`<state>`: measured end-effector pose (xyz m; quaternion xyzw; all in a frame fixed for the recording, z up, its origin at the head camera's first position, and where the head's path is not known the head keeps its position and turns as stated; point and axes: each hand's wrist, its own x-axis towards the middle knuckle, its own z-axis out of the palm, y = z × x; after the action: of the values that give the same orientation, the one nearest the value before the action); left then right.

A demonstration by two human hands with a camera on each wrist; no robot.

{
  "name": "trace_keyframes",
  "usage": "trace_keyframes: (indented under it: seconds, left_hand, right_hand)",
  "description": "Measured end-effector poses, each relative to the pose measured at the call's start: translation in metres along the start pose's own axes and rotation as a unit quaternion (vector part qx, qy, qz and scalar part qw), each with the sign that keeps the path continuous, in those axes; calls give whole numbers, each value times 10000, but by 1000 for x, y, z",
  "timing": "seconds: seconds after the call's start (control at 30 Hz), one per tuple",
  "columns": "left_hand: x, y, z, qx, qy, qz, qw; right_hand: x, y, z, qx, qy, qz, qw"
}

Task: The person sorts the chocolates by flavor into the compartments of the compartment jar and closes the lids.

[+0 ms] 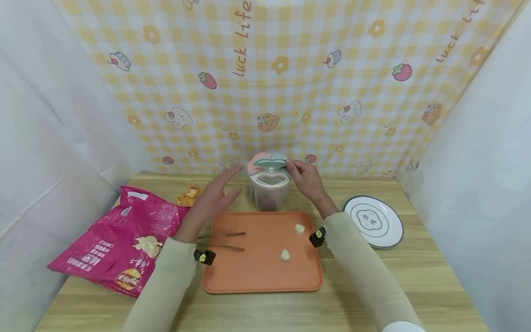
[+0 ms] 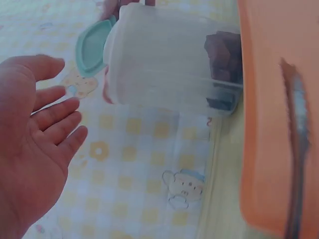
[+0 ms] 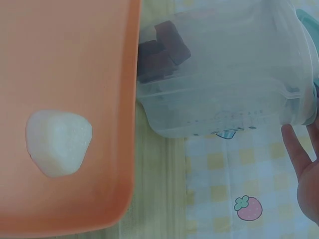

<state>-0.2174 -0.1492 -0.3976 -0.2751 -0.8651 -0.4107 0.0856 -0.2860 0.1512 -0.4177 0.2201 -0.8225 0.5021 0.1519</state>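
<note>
A clear plastic storage container [image 1: 267,197] stands behind the orange tray, its pink and pale lids at the top. One green flap lid [image 1: 270,163] is tilted up over an open compartment. My right hand [image 1: 308,182] pinches the right edge of that lid, and in the right wrist view its fingers [image 3: 297,149] lie by the container's rim. Dark reddish-brown chunks [image 2: 223,55] show at the container's bottom. To the left, my left hand [image 1: 212,197] is held in the air with relaxed fingers, apart from the container and holding nothing.
The orange tray [image 1: 261,276] bears two white pieces [image 1: 285,255] and metal tongs [image 1: 228,234]. A magenta snack bag [image 1: 120,240] lies left, with orange-wrapped sweets [image 1: 189,195] behind it. A white plate [image 1: 390,230] sits at right. A patterned cloth [image 1: 265,92] hangs behind the table.
</note>
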Motion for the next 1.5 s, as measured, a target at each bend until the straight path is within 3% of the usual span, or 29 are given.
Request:
trace_keyframes:
  seconds: [0.27,0.47,0.7,1.0,1.13,1.37,1.5]
  left_hand:
    - [46,-1,20,-473,353,140,9982]
    - [60,-2,29,-1018,399,-228,9937]
    - [61,-6,34,-1422,596,-556,9865]
    - [60,-10,36,-1564,748,-508,9835]
    - [57,-14,34,-1554,596,-287,9856]
    - [46,9,21,-1646,279,252,9856]
    - [44,-1,26,-1527,185,361,9874]
  right_hand:
    - [-2,-1,-1,184,-30,129,9997]
    - [-1,0,-1,138,-18,214,9997]
    - [0,0,-1,166,-24,186,9997]
    - [-1,3,-1,144,48,178,9997]
    - [-2,-1,-1,284,-60,126,9995]
    - [-3,5,-4,533,-451,160,9974]
    - [-4,7,-8,673,-784,163,9945]
